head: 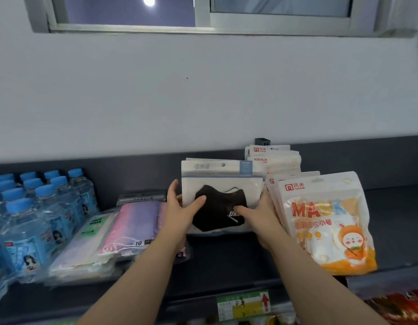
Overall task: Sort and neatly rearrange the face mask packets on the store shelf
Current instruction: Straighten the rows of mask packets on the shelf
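A white packet with a black mask (223,184) stands upright on the dark shelf (226,261), with more like it behind. My left hand (182,212) grips its left edge, thumb on the front. My right hand (259,214) holds its right edge. To the right leans a stack of orange "MASK" packets (327,221), with more white packets (273,158) behind. Left of my hands lie pink and purple mask packets (135,221) and a pile of pale packets with a green label (86,252).
Blue-capped water bottles (34,214) crowd the shelf's left end. The white wall and a window frame (203,26) rise behind the shelf. A green and yellow price tag (243,306) hangs on the shelf's front edge; red packaging (400,308) shows on the shelf below.
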